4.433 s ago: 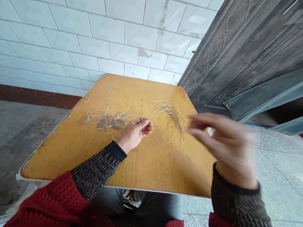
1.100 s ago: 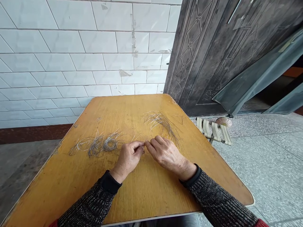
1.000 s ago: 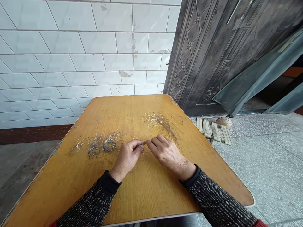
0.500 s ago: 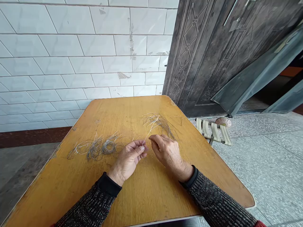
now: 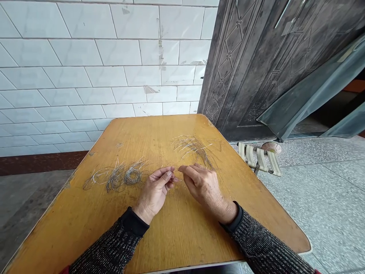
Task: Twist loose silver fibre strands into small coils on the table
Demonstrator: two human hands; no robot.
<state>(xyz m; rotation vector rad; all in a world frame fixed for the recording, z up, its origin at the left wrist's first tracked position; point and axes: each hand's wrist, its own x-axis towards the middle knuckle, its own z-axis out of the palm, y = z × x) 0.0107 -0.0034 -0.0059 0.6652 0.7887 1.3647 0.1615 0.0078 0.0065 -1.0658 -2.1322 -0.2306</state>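
Over the middle of the table, my left hand (image 5: 155, 192) pinches a thin wire (image 5: 180, 180) between thumb and fingers. My right hand (image 5: 203, 188) is closed just beside it, fingers curled and pressed together at the wire's other side; its fingertips are partly hidden. Only a short stretch of the wire shows in the small gap between the hands. Left of my left hand lie several coiled bundles of thin grey wire (image 5: 133, 174). Beyond my right hand, a loose spread of straighter wires (image 5: 194, 146) rests on the table.
The yellow wooden table (image 5: 154, 137) has a pale edge and reaches toward a white tiled wall (image 5: 114, 89). At the right stand a dark carved door (image 5: 242, 76), a grey-blue curtain (image 5: 308, 95) and a low striped stool (image 5: 261, 159) on the speckled floor.
The wire that rose from my left fingers toward the loose pile no longer stands up; only a short piece shows between my hands. Both hands stay close together, and the view has shifted slightly.
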